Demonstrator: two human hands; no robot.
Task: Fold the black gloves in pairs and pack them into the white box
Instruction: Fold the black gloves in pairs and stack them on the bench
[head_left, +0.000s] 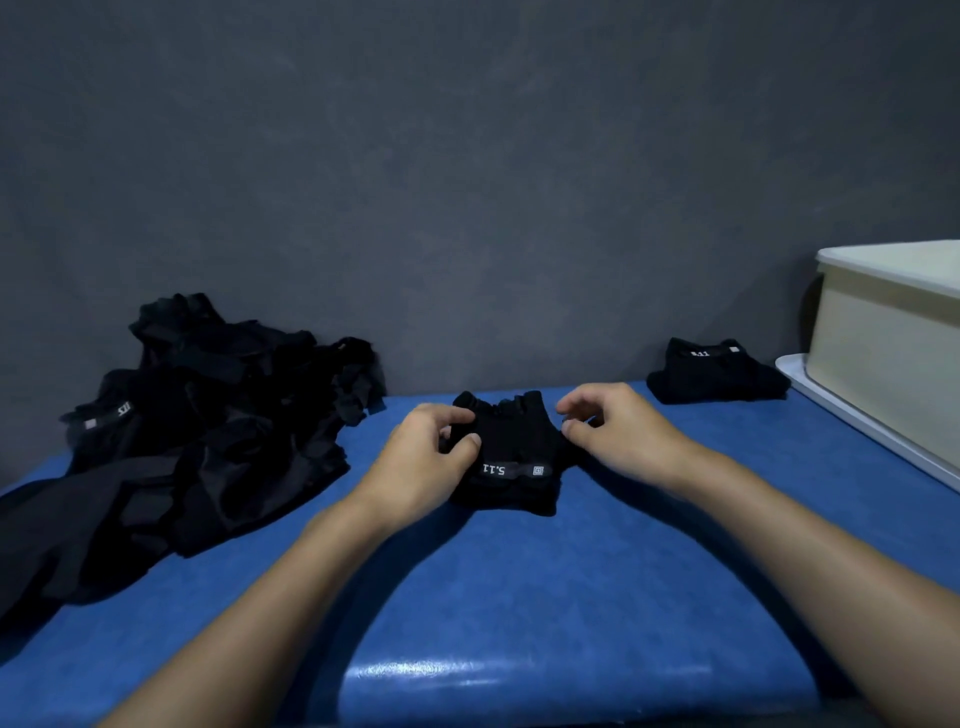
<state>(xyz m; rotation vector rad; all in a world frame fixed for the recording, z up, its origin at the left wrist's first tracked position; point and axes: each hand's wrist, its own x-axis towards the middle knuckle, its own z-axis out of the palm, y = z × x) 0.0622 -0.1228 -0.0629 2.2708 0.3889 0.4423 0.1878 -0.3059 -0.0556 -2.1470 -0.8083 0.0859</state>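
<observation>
A black glove pair (511, 452) with a white "5.11" label lies in the middle of the blue table (519, 597). My left hand (431, 457) grips its left edge, thumb on top and fingers curled over the far corner. At the pair's right edge hovers my right hand (618, 426), fingers loosely curled, thumb tip touching the fabric and nothing held. A heap of loose black gloves (208, 415) fills the table's left side. One folded pair (717, 374) sits at the back right, beside the white box (883, 364); the box's inside is hidden.
The white box stands on a flat white tray or lid (857, 421) at the right edge. A dark grey wall (467, 182) closes off the back of the table. Bare blue surface stretches in front of the glove pair, between my forearms.
</observation>
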